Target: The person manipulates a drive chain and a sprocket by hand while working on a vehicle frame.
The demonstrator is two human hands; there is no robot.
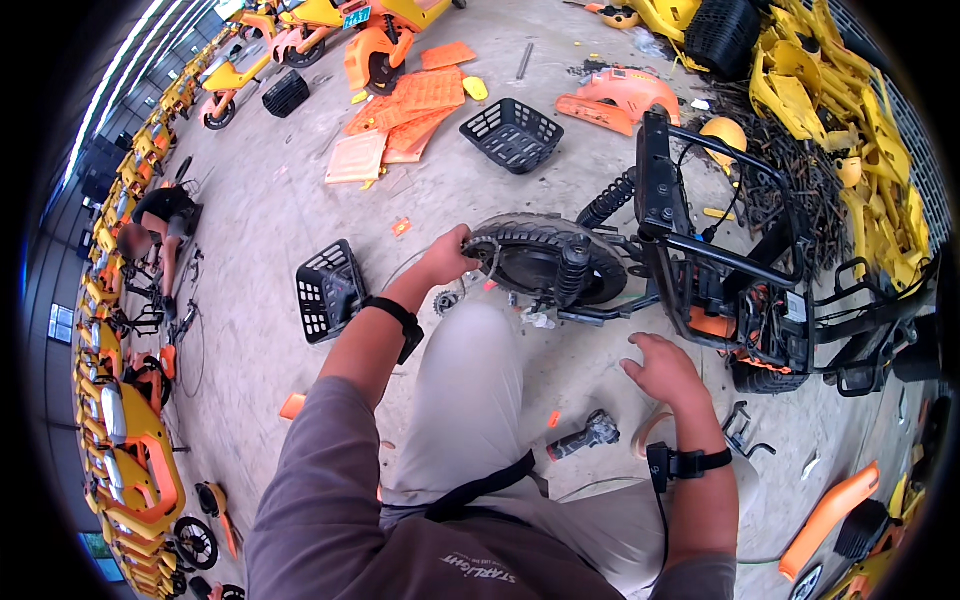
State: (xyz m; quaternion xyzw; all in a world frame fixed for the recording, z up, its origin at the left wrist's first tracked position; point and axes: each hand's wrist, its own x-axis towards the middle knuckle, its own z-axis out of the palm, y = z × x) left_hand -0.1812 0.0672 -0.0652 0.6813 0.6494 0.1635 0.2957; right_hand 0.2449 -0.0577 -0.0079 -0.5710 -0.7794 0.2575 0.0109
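Observation:
A dark scooter frame [660, 210] lies on its side ahead of me, its rear wheel [530, 265] and coil shock absorbers [607, 200] exposed. My left hand [450, 255] grips the left edge of that wheel. My right hand [660, 370] hangs below the frame, fingers apart and slightly bent, holding nothing visible. A small toothed metal part [446, 300] lies on the floor beside my left knee. A dark power tool [590, 433] lies near my right hand.
Black baskets [510, 135] [328, 290] and orange panels [400, 120] lie around. A pile of yellow panels and dark scrap [800, 80] fills the upper right. At left, another person [160, 220] works beside rows of yellow scooters [130, 460]. An orange panel [830, 520] lies lower right.

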